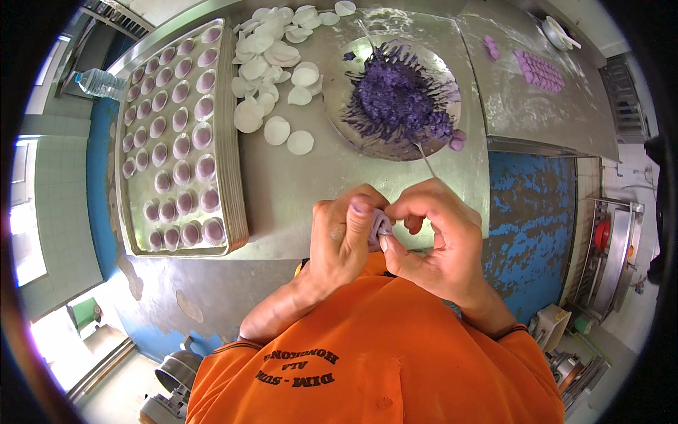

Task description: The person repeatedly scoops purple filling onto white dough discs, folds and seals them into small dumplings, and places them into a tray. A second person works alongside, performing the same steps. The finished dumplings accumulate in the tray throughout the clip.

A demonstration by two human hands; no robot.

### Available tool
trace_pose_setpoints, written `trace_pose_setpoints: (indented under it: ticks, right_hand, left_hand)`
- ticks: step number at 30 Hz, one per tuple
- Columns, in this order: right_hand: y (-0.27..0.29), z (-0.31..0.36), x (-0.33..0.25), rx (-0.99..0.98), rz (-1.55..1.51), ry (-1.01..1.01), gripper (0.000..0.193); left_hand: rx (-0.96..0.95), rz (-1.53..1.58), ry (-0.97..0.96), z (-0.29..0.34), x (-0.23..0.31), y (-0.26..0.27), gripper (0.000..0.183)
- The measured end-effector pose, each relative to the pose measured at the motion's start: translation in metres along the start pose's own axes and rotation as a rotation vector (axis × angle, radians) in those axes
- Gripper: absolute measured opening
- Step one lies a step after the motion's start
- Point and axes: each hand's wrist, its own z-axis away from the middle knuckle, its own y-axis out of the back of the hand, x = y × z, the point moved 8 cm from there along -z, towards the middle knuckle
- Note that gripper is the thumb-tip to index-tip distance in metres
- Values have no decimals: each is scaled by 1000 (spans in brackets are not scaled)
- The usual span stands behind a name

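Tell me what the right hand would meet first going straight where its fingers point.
The right hand would first meet the pale purple dough, then probably the left hand, though depth is unclear.

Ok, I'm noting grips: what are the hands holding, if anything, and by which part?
A pale purple dough piece: left hand by its left side, right hand by its right edge.

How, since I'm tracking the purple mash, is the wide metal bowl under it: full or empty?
Partly filled: the wide metal bowl has purple mash heaped across its middle, with bare metal toward its rim.
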Motion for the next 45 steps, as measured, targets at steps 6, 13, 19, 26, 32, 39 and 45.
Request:
trace_pose_setpoints:
  ticks: [6,13,19,26,32,39,45]
  right_hand:
    - [0,0,-18,-56,93,180,17]
    - [-3,2,-13,-122,51,84,18]
    - [0,1,-11,-46,14,49,18]
    - [0,1,-14,-42,42,104,18]
    - [-4,3,-11,-87,64,58,15]
    - [-7,4,-10,-71,-52,26,23]
    - [-5,7,-33,-19,143,408,28]
  left_hand:
    - [-25,11,1,-2,4,-1,79]
    - [-5,135,-20,-2,9,0,70]
    - [0,38,12,-2,9,3,69]
    - [-9,118,9,-4,10,1,67]
    - [-75,161,21,-2,10,-2,65]
    - [-17,102,-102,-2,17,4,65]
    - [-76,203,20,3,12,-1,72]
